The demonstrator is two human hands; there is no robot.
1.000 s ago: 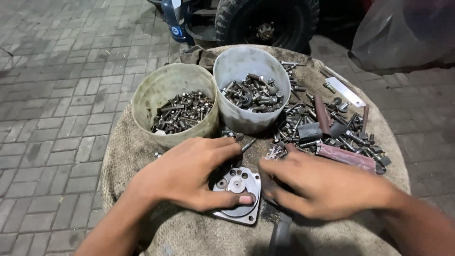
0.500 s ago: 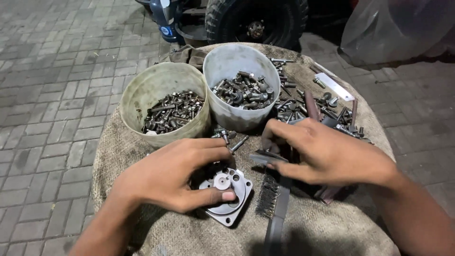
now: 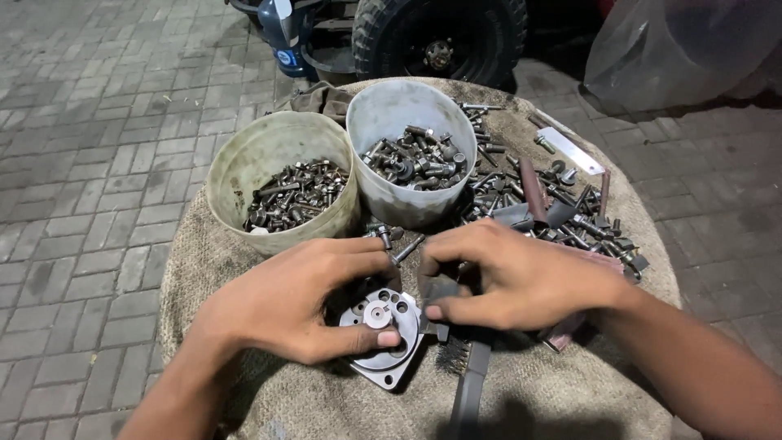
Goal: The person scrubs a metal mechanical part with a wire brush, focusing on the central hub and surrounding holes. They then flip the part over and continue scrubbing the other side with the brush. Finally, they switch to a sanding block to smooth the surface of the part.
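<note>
I have both hands on the round metal housing (image 3: 383, 336) at lower centre of the burlap-covered table (image 3: 538, 391): left hand (image 3: 297, 301) cups it, thumb pressed on its face; right hand (image 3: 517, 277) pinches its right edge. Fitting step, I judge; next needs steady alignment

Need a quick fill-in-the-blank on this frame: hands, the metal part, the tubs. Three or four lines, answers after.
1. The left hand rests on a round metal part with its ____ pressed on the face.
2. Behind the hands stand ____ plastic tubs of bolts.
3. The right hand lies over a wire ____ with a dark handle.
4. Everything sits on a ____ cloth.

Missing words: thumb; two; brush; burlap
</note>
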